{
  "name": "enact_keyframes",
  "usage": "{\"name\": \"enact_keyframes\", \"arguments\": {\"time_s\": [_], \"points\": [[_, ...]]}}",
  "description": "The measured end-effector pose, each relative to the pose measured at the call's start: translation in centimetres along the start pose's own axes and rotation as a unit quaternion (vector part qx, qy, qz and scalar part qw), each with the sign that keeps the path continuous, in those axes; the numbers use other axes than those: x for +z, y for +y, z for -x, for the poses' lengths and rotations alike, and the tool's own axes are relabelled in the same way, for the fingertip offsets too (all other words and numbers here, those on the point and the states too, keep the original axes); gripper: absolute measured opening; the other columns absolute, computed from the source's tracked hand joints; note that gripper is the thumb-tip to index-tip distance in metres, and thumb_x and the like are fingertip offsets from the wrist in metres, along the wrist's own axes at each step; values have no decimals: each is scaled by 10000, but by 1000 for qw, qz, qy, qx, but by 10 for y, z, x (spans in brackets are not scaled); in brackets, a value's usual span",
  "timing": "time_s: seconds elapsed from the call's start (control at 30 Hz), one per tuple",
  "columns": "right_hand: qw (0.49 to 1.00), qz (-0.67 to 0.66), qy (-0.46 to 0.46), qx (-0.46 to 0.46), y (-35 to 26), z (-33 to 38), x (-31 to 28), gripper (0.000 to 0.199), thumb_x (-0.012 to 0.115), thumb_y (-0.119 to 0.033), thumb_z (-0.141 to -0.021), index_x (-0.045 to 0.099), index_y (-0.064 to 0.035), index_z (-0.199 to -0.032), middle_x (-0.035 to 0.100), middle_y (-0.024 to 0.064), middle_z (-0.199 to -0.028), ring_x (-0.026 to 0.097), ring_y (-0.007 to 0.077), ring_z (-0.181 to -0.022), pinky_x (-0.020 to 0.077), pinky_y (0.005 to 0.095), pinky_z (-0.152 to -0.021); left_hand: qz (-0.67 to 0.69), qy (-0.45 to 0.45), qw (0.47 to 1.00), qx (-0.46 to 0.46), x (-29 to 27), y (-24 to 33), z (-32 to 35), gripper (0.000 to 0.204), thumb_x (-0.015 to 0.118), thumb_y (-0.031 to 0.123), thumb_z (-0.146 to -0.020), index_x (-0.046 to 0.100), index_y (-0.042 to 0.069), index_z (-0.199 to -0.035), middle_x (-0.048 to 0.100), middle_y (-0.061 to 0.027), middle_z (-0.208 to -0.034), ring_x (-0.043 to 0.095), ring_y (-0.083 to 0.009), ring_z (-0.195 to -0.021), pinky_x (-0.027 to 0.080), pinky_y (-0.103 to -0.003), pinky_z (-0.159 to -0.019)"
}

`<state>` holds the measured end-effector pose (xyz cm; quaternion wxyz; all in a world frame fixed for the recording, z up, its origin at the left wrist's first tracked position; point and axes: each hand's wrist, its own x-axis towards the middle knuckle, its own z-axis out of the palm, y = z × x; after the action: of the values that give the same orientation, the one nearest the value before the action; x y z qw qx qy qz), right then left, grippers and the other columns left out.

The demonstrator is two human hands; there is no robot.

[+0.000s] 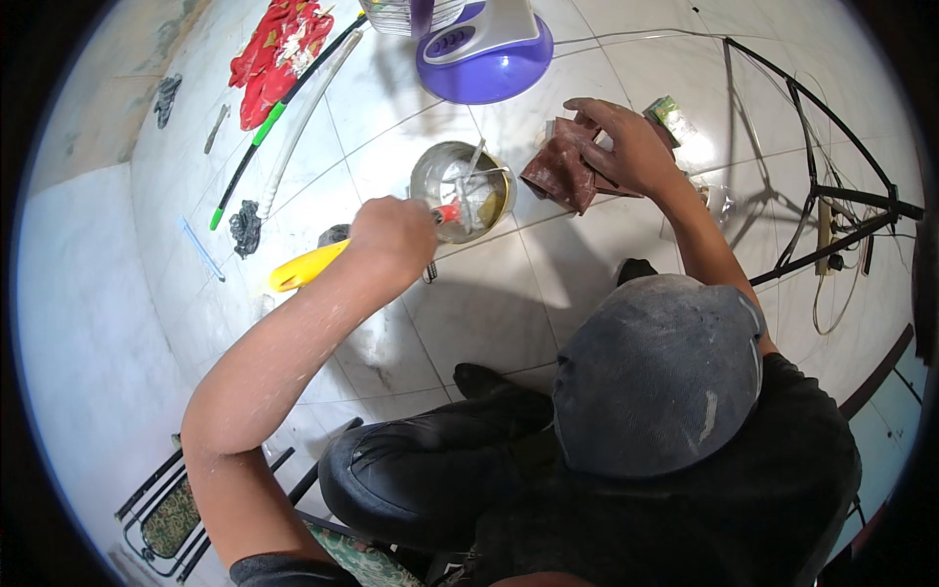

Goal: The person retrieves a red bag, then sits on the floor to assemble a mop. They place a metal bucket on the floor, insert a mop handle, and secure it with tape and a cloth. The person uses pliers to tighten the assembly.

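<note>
My left hand (391,233) is closed in a fist beside a round metal can (416,186), around a tool whose red part (448,212) shows over the can. Inside the can are thin grey-smeared tools and whitish residue. A yellow handle (308,266) sticks out from under my left wrist; whether it belongs to the same tool is hidden. My right hand (621,147) is over creased brown sheets (562,171) that look like sandpaper. Its thumb and fingers are spread apart against them.
A purple-and-white appliance (489,73) stands ahead. To the left lie a red cloth (274,64), a black-and-green rod (259,137) and crumpled dark scraps (245,230). A black metal frame (812,186) with cords is right. A small green-and-white package (670,117) lies past my right hand.
</note>
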<state>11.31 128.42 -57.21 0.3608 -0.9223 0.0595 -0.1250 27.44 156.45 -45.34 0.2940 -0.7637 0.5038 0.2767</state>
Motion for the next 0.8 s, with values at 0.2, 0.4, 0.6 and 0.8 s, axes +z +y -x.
{"name": "enact_keyframes", "arguments": {"time_s": [0.2,0.4,0.6,0.8], "points": [[1000,-6,-21,-4,6,-2,19,475,719,-166,-945,602,-59,-1393,716,177,-1211,704,347,-1075,565,450,-919,-15,-36,999,23,-20,7,-6,182,628,158,-941,765,49,-986,780,-186,-971,774,-321,-941,608,-436,-799],[995,-24,-90,40,0,-10,23,467,700,-177,-969,585,-45,-1401,710,198,-1222,686,396,-1101,553,469,-938,-77,-111,990,-29,-40,-4,-5,248,626,144,-933,758,58,-1124,785,-133,-975,771,-310,-934,599,-416,-826],[996,-26,-82,3,2,-16,31,477,711,-172,-959,584,-39,-1399,709,210,-1224,678,409,-1118,541,473,-968,-146,49,986,-69,-38,4,-5,506,684,173,-914,611,55,-1401,702,-152,-1251,673,-322,-1181,480,-490,-1064],[973,-186,-112,76,-21,-12,20,720,779,-280,-887,499,-90,-1523,693,235,-1198,708,367,-1087,560,458,-931,-117,302,935,-143,-59,-44,72,891,884,442,-771,521,197,-1546,502,-210,-1560,482,-353,-1446,297,-535,-1247]]}}
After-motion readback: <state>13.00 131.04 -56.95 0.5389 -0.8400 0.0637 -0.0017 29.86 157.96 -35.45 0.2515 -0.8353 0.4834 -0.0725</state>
